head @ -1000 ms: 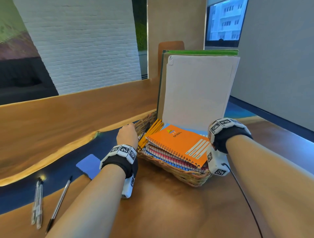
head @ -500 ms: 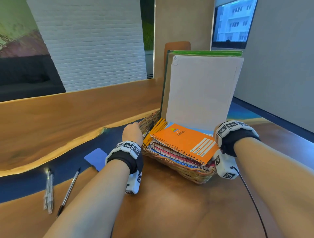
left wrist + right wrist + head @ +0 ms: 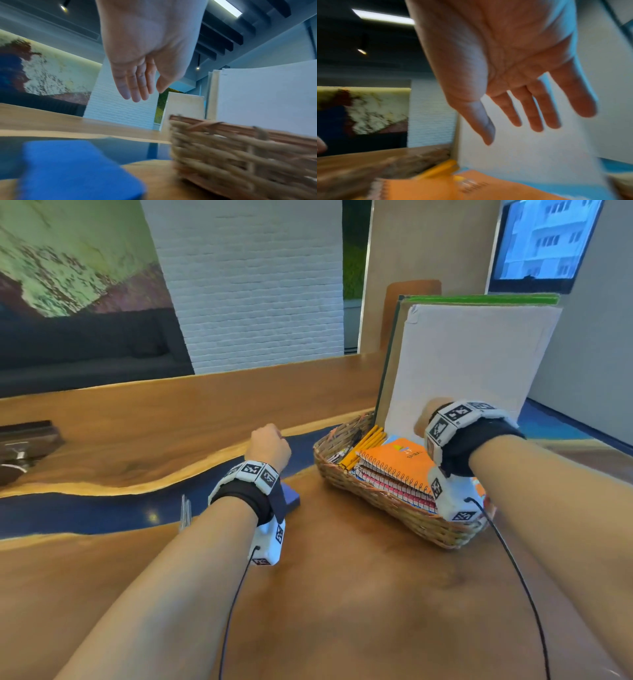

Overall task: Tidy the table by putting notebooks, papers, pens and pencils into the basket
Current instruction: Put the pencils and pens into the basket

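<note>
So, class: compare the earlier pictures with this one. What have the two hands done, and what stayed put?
Both hands came off the basket: the left hand drew away to the left, the right hand lifted, both open and empty. The orange notebook and upright papers stayed.

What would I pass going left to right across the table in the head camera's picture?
Dark tray → pens → left hand → blue pad → wicker basket → yellow pencils → orange notebook → right hand.
</note>
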`<state>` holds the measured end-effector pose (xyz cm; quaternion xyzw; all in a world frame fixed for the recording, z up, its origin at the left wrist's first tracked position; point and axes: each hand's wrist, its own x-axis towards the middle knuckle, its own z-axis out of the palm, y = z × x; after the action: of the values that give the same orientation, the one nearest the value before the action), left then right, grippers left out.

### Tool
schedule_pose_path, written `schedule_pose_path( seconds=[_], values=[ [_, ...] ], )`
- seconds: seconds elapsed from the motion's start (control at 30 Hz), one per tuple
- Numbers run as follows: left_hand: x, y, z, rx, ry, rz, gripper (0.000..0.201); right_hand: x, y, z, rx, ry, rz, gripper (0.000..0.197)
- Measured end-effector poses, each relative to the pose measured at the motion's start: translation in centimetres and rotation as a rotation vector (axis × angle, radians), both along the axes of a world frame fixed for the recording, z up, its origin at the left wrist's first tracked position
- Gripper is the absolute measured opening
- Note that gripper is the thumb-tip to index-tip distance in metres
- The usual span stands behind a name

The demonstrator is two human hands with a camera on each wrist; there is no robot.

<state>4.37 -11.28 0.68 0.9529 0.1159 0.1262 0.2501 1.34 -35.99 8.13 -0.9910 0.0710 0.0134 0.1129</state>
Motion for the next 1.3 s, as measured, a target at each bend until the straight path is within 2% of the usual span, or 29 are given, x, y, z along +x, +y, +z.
schedule_pose_path(
  seconds=[0.07,0.1,0.2,0.3,0.37,0.43,0.47,0.63,0.7,0.8,0.93,1.03,1.13,1.2,1.3],
  values=[
    [-1.3,2.4,-0.4,0.045,0.055,0.057,0.021,1.0,2.6,-0.3,0.094,-0.093,0.043,0.010],
    [-1.9,3.8,-0.7,0.068,0.083,0.094,0.022,1.7,4.3,-0.5,0.101,-0.098,0.098,0.015],
    [-3.7,7.6,-2.0,0.115,0.164,0.172,0.018,1.7,9.8,-1.3,0.148,-0.066,0.215,0.032],
    [-5.3,10.9,-3.2,0.140,0.285,0.208,0.015,1.3,13.7,-3.1,0.195,0.026,0.318,0.037],
    [-5.9,12.0,-4.1,0.107,0.337,0.155,0.020,1.5,15.6,-4.8,0.235,0.070,0.358,0.035],
    [-6.3,12.2,-4.8,0.049,0.355,0.084,0.029,1.2,17.0,-6.0,0.256,0.112,0.401,0.020],
    [-6.3,12.1,-5.0,0.044,0.363,0.063,0.031,1.2,17.5,-6.5,0.268,0.134,0.407,0.021],
    [-6.3,12.3,-5.1,0.071,0.431,0.025,0.014,0.7,19.1,-7.9,0.265,0.154,0.423,0.025],
    [-6.5,12.3,-4.9,0.053,0.430,0.011,0.015,0.6,19.3,-7.9,0.270,0.155,0.418,0.027],
    [-6.5,12.1,-3.3,-0.072,0.306,-0.015,0.019,0.4,19.1,-7.5,0.307,0.148,0.398,0.028],
    [-6.5,10.5,0.8,-0.191,-0.043,-0.042,0.016,0.4,18.9,-6.5,0.373,0.145,0.381,0.033],
    [-6.6,7.9,3.2,-0.389,-0.245,-0.150,0.013,0.0,18.6,-5.5,0.605,0.193,0.330,0.055],
    [-6.4,5.1,3.7,-0.512,-0.322,-0.225,0.012,-0.1,17.8,-4.5,0.902,0.233,0.235,0.064],
    [-6.2,3.1,3.3,-0.500,-0.336,-0.299,0.017,0.1,16.8,-3.6,1.057,0.172,0.142,0.055],
    [-5.8,0.7,2.6,-0.524,-0.274,-0.428,0.020,0.7,14.1,-2.4,0.995,0.087,0.085,0.027]
  ],
)
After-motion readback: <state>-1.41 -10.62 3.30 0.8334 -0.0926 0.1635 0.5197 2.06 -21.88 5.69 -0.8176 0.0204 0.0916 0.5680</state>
